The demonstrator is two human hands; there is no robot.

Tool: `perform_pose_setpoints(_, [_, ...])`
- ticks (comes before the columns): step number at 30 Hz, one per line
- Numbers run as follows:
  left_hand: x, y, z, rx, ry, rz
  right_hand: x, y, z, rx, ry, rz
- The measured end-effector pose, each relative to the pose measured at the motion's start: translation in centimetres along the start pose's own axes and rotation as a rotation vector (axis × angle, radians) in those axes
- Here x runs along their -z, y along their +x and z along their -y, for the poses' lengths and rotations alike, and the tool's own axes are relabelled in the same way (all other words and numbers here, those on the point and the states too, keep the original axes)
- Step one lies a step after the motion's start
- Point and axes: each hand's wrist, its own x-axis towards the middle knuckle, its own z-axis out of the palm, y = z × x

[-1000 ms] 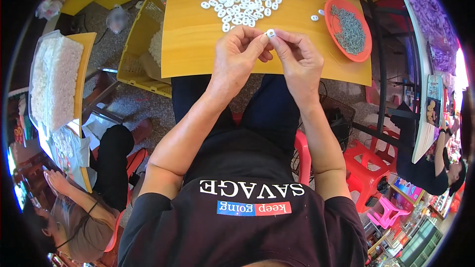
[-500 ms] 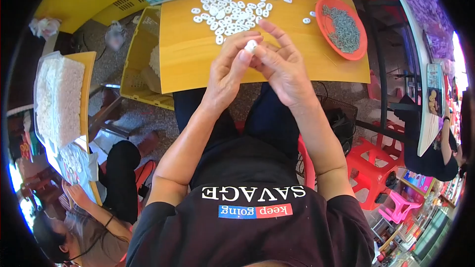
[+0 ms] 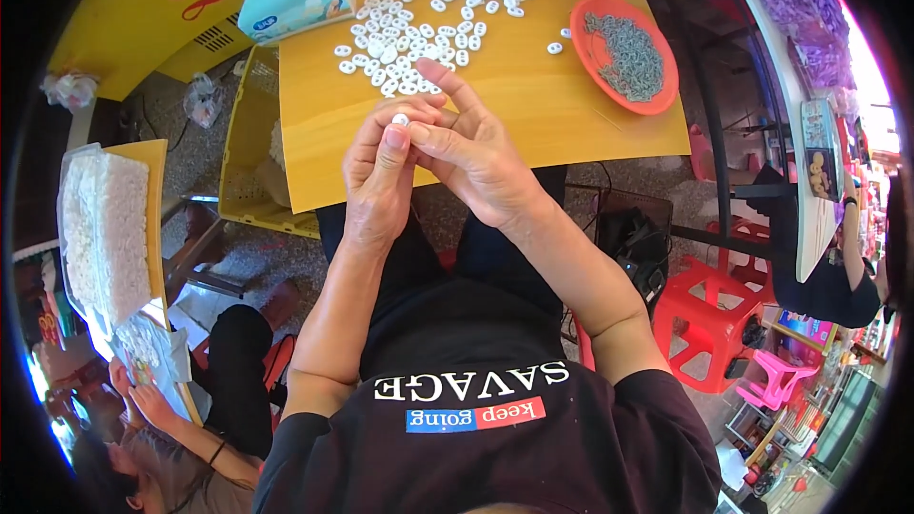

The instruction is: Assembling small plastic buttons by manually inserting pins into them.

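Both hands pinching one small white oval bead (image 3: 401, 120), left hand (image 3: 379, 171), right hand (image 3: 473, 154), fingertips clamped together.

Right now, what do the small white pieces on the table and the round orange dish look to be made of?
White pieces: probably plastic, being opaque, uniform and moulded in one ring-like shape. Orange dish: likely plastic, with a smooth, evenly coloured rim. Its grey contents look metallic but are too small to tell.
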Motion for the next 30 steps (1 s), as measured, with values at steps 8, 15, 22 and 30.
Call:
perform_pose_setpoints(8, [2.1,0.0,-3.8,-0.083,0.274,-0.094,0.7,0.6,1.9,0.054,-0.466,0.036])
perform_pose_setpoints(15, [12.8,-1.9,-8.5,0.015,0.663,-0.471,9.4,4.0,12.8,0.609,-1.839,-0.355])
perform_pose_setpoints(22, [15.7,-3.7,-7.6,-0.009,1.095,-0.708,12.7,6.6,15.3,0.729,-2.271,-0.235])
perform_pose_setpoints(30, [6.7,-1.8,-5.6,-0.203,0.848,-0.48,12.3,8.6,12.4,0.554,-2.458,-0.246])
